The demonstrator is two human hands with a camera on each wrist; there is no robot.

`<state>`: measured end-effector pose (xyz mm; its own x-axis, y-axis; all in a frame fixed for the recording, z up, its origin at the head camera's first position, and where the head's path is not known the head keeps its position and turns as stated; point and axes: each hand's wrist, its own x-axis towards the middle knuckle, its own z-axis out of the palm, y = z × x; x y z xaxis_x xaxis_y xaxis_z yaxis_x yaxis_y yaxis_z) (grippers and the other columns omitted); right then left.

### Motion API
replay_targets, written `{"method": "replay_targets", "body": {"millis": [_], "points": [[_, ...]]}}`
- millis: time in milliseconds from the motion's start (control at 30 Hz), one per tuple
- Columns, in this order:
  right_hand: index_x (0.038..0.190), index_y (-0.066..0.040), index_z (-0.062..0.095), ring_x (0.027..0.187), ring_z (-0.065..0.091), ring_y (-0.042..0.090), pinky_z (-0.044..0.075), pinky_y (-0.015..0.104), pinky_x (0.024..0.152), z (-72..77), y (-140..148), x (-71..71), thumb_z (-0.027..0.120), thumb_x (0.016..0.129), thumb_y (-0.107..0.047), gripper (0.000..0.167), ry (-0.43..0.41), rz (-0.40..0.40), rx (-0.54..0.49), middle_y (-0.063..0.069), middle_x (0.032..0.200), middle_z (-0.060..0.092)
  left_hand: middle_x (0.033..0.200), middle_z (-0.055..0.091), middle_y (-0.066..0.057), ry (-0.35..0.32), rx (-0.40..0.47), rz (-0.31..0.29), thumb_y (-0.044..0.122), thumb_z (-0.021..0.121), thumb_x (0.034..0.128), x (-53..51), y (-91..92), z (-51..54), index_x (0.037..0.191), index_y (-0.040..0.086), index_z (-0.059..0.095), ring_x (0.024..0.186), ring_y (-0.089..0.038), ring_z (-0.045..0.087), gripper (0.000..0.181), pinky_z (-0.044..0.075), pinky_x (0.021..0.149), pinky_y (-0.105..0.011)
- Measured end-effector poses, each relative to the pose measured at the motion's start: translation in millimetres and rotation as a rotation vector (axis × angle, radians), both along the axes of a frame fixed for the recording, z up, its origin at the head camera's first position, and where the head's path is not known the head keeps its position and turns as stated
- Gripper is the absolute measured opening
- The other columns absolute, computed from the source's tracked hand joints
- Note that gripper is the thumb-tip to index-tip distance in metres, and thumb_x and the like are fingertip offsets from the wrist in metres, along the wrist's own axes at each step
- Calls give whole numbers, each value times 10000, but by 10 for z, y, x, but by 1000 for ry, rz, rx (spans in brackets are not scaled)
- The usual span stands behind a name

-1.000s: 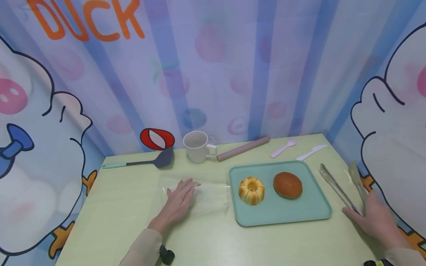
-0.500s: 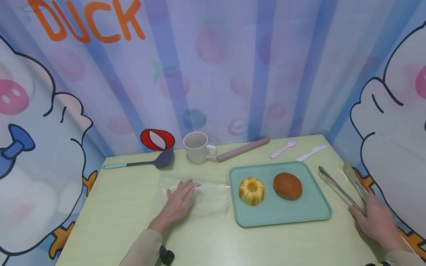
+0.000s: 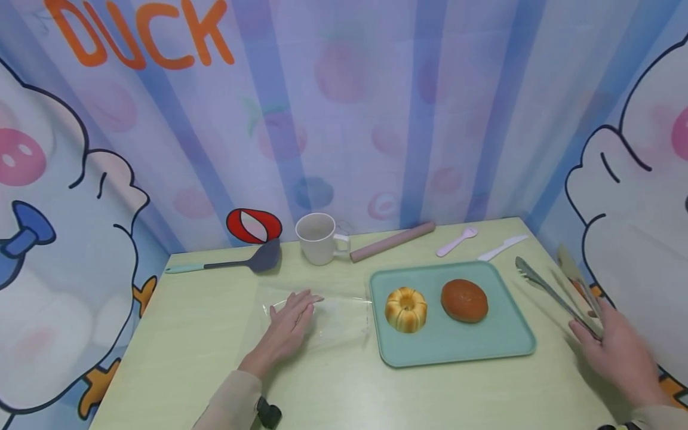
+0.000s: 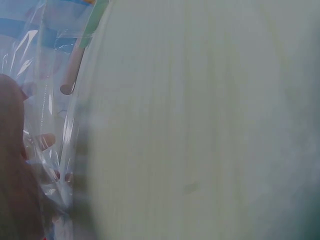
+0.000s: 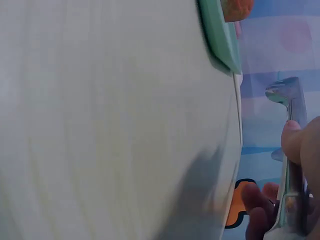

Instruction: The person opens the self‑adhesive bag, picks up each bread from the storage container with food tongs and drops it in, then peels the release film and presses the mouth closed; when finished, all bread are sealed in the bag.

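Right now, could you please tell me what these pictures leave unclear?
Head: handle end of the metal tongs, hidden by the right hand's grip.
Left wrist: far end of the rolling pin, behind the teal tray.
Right wrist: part of the brown bun, cut by the top edge.

Two breads (image 3: 464, 301), one pair of tongs (image 3: 556, 295), one each of bag (image 3: 341, 316), tray (image 3: 457, 346), mug (image 3: 316, 240), spatula (image 3: 264, 257), rod (image 3: 393, 241), spoon (image 3: 457, 242), knife (image 3: 502, 248)

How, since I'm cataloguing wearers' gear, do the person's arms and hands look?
The left hand and right hand are ungloved. The left sleeve and right sleeve are beige. A small black device sits by the left one; a dark item by the right is partly cut off.
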<state>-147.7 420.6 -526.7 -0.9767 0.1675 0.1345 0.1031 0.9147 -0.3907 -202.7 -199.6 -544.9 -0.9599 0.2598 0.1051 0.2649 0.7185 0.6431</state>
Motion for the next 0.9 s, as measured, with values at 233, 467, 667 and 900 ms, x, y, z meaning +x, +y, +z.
{"method": "replay_targets", "body": {"millis": [233, 467, 667, 900], "points": [[1569, 118, 229, 818, 607, 444, 478, 529, 617, 135, -69, 9, 584, 1075, -407, 803, 30, 63, -5, 296, 1069, 643, 1633, 455, -117, 2, 1, 2, 384, 348, 1154, 6, 1, 1, 1432, 276, 626, 1550, -516, 254, 408, -31, 1128, -856], [1652, 6, 188, 668, 545, 253, 394, 382, 532, 249, -162, 16, 579, 1073, -428, 822, 35, 152, 13, 185, 960, 625, 1625, 466, -120, 7, 2, 4, 368, 361, 1153, 5, 6, -2, 1419, 263, 636, 1548, -515, 261, 396, -25, 1125, -860], [1556, 17, 403, 618, 501, 156, 372, 328, 518, 297, -261, 47, 613, 1057, -423, 699, 40, 222, 23, 80, 858, 622, 1626, 465, -122, 0, 1, 5, 363, 366, 1152, 8, 12, 4, 1417, 250, 640, 1550, -511, 260, 397, -25, 1129, -855], [1465, -46, 525, 563, 373, 53, 299, 264, 502, 285, -385, 57, 646, 1040, -429, 584, 47, 309, 41, -37, 754, 492, 1627, 463, -126, -1, 1, 5, 364, 369, 1151, 5, 13, 5, 1412, 251, 641, 1547, -515, 262, 393, -21, 1127, -858]]}}
